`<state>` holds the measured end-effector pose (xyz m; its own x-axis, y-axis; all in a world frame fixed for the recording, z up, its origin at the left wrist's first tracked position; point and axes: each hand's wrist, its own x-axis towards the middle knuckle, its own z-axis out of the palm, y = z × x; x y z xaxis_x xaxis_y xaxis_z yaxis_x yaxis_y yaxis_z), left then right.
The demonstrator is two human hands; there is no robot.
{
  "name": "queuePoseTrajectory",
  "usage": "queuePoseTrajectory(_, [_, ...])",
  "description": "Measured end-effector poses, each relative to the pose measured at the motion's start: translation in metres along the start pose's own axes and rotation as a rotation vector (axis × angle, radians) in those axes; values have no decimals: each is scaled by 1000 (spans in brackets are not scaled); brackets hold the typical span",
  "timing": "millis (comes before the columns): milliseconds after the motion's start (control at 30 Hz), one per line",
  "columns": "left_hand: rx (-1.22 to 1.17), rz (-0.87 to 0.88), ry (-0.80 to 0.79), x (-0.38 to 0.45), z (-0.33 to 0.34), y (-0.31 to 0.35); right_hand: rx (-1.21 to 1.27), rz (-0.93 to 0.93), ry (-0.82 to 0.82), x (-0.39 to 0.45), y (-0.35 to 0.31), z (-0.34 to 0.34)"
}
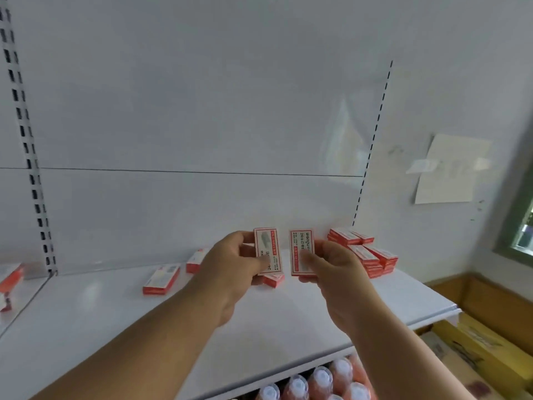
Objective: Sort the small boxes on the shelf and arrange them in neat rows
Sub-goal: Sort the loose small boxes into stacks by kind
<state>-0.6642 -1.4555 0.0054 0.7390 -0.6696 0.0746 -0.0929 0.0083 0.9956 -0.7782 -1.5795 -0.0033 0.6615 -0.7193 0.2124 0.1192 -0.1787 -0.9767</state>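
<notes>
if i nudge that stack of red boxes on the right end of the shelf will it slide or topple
The stack of red boxes probably slides: the boxes lie flat and the white shelf looks glossy. Its top boxes sit askew, so they may shift off first.

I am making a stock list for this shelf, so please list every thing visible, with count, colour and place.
box in left hand: one, red and white, held upright above the shelf
box in right hand: one, red and white, held upright beside the first, apart from it
stacked boxes: several, exact count unclear, red and white, right rear of shelf
loose boxes: two lying flat left of the hands, a third partly hidden below the left hand
boxes on next bay: blurred, red, far left edge
shelf: one, white
bottles: several, white caps, lower level
paper sheet: one, white, on right wall
cardboard cartons: brown and yellow, lower right
left hand: grip on its box
right hand: grip on its box
</notes>
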Motion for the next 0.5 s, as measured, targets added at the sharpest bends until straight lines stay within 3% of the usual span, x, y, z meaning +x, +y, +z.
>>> queuePoseTrajectory(233, [21, -29, -62, 56, 131, 20, -130, -45, 89, 77, 4, -130])
queuePoseTrajectory(500, [215, -105, 42, 116, 226, 9, -397, 16, -7, 154, 21, -215])
